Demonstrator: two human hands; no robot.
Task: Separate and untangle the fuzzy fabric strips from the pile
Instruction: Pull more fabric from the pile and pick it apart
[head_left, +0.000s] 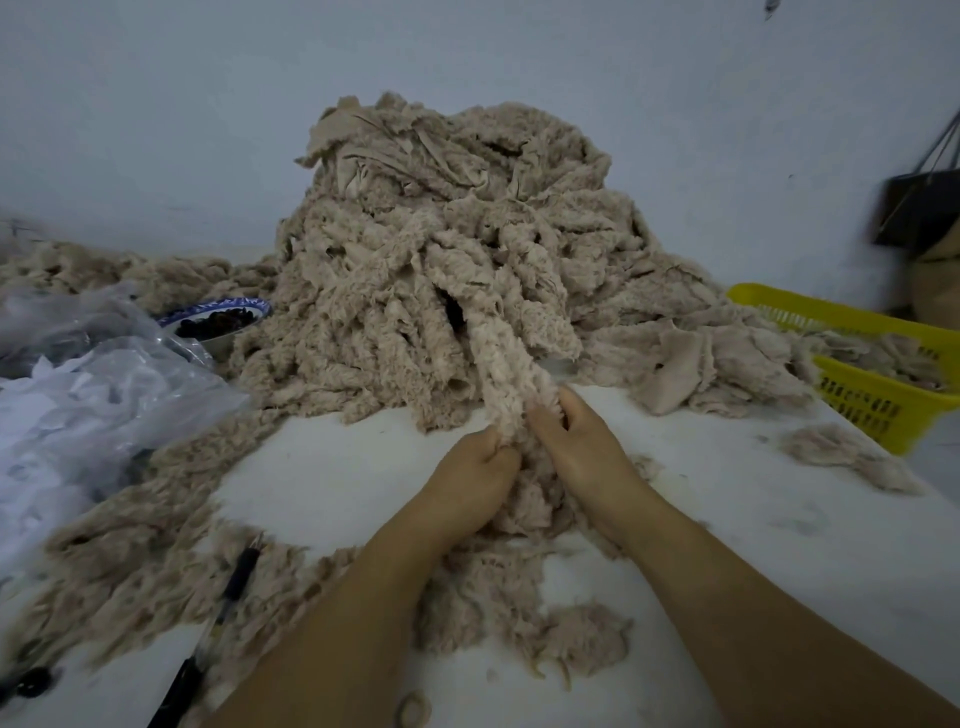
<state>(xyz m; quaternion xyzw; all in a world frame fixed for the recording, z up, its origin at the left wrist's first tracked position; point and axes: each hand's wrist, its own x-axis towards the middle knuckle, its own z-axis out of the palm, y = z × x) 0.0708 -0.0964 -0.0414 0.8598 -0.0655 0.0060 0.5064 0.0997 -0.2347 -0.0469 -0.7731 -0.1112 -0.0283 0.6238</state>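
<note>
A tall pile of beige fuzzy fabric strips (457, 249) rises at the back middle of the white table (311, 478). One long fuzzy strip (501, 358) runs from the pile down toward me. My left hand (475, 475) grips this strip at its near end, fingers curled round it. Right beside it, my right hand (576, 441) also grips the same strip, thumb and fingers closed on the fluff. More of the strip bunches under and between my wrists. Loose strips (135, 561) lie spread to the near left.
A yellow plastic basket (872, 400) with strips in it stands at the right edge. Crumpled clear plastic bags (88, 384) lie at the left, beside a blue-rimmed bowl (218, 319) of dark bits. A dark pen (236, 582) rests among scraps. A small fluff clump (841, 457) sits at right.
</note>
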